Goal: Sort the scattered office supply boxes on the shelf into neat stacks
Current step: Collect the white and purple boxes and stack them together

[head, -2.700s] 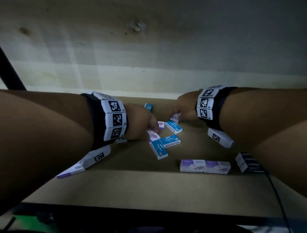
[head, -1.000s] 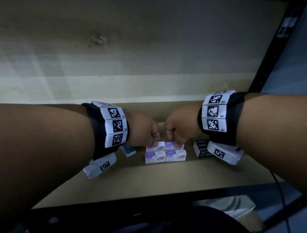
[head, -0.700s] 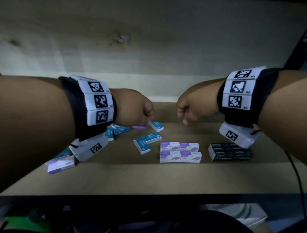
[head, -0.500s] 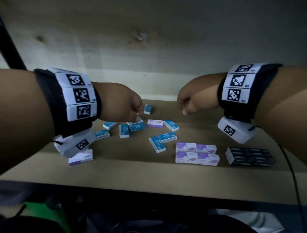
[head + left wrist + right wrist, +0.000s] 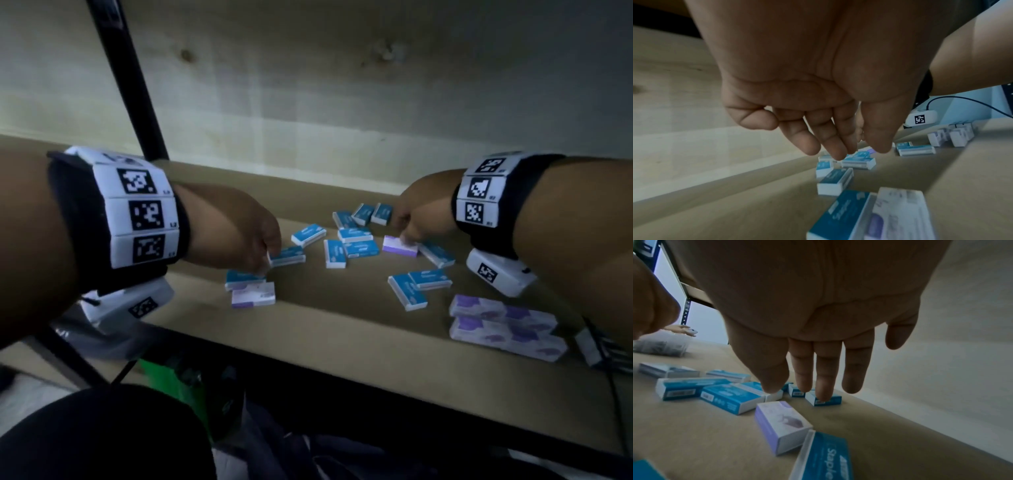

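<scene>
Several blue staple boxes (image 5: 356, 236) lie scattered on the brown shelf board (image 5: 342, 329). A lone purple box (image 5: 399, 246) lies among them, also seen in the right wrist view (image 5: 783, 423). My right hand (image 5: 404, 233) hovers over it with straight fingers (image 5: 826, 386), holding nothing. My left hand (image 5: 263, 262) hangs over a blue box (image 5: 287, 256) with loosely bent fingers (image 5: 836, 149), also empty. Purple boxes (image 5: 503, 323) sit together in a neat group at the front right. One more purple box (image 5: 253, 294) and a blue box (image 5: 244, 278) lie under my left hand.
A black upright post (image 5: 133, 85) stands at the back left before the pale wooden back wall (image 5: 342, 85). Black boxes (image 5: 596, 346) and a cable (image 5: 616, 394) are at the far right. A clear bag of dark small parts (image 5: 659, 345) lies further left on the shelf.
Both hands have dropped from above the shelf towards the scattered boxes: the left one to the blue boxes at the left, the right one to the lone purple box. The head view swung left.
</scene>
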